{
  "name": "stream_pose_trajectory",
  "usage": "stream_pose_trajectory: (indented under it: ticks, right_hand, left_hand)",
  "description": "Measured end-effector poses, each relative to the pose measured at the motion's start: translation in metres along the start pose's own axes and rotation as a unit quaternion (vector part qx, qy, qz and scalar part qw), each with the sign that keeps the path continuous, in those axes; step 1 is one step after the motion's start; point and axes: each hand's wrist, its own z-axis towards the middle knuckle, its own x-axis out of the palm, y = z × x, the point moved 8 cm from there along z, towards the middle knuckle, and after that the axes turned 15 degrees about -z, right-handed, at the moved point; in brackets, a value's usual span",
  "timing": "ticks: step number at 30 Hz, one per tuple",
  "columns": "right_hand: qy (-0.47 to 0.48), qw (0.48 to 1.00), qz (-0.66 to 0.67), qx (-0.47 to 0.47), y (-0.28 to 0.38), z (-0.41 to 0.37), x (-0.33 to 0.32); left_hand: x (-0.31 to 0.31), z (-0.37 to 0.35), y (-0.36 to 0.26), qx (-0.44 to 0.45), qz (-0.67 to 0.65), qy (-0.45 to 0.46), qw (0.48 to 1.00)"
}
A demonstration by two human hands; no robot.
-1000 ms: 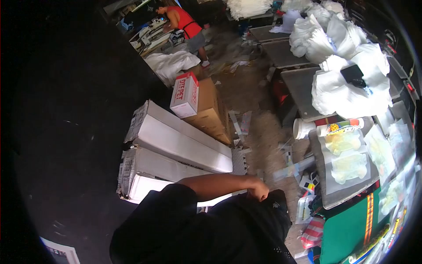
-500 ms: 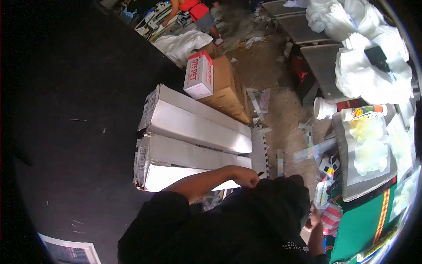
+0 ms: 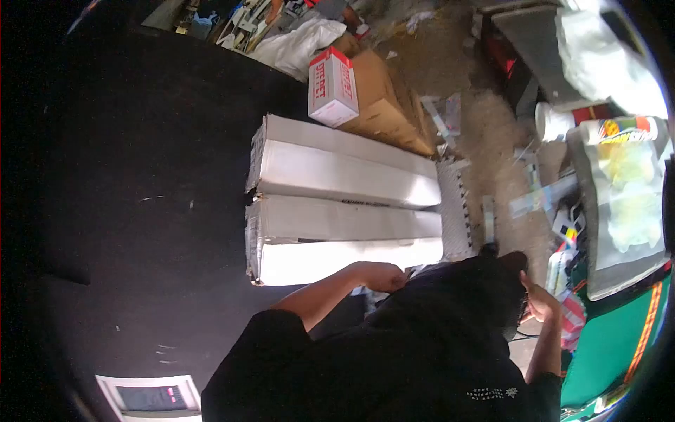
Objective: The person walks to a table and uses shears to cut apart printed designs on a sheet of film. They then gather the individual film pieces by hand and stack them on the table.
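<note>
Above white boxes (image 3: 344,211) on the floor (image 3: 496,151), left hand (image 3: 383,276) and right hand (image 3: 540,304) each pinch the black cloth (image 3: 450,316), holding it wide.

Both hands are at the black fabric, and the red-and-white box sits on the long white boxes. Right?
Not quite. The head view shows the red-and-white box on the brown carton, beyond the long white boxes. The left hand and right hand are at the black fabric.
</note>
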Motion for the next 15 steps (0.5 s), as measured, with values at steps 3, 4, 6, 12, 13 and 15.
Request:
stream_pose_trajectory:
  ticks: [3, 4, 6, 12, 13, 15]
  right_hand:
    - [-0.011, 1.000, -0.005, 0.000, -0.011, -0.001, 0.004]
    - [-0.026, 0.999, -0.022, -0.009, -0.009, -0.005, 0.005]
    - [-0.059, 0.996, -0.056, -0.030, 0.003, -0.020, 0.007]
    - [-0.291, 0.921, -0.156, -0.207, -0.004, -0.033, 0.016]
    - [-0.325, 0.891, -0.180, -0.261, 0.004, -0.046, 0.023]
    - [-0.303, 0.887, -0.220, -0.272, 0.006, -0.055, 0.040]
  left_hand:
    - [0.002, 0.009, 0.011, -0.059, -0.060, -0.011, 0.996]
    - [0.001, 0.012, 0.006, -0.049, -0.073, -0.013, 0.996]
    - [-0.001, 0.023, 0.006, -0.053, -0.066, -0.027, 0.996]
    - [0.002, 0.043, -0.011, -0.155, -0.085, -0.007, 0.984]
    - [0.001, 0.045, -0.017, -0.147, -0.058, 0.001, 0.987]
    - [0.003, 0.049, -0.012, -0.156, -0.042, 0.007, 0.987]
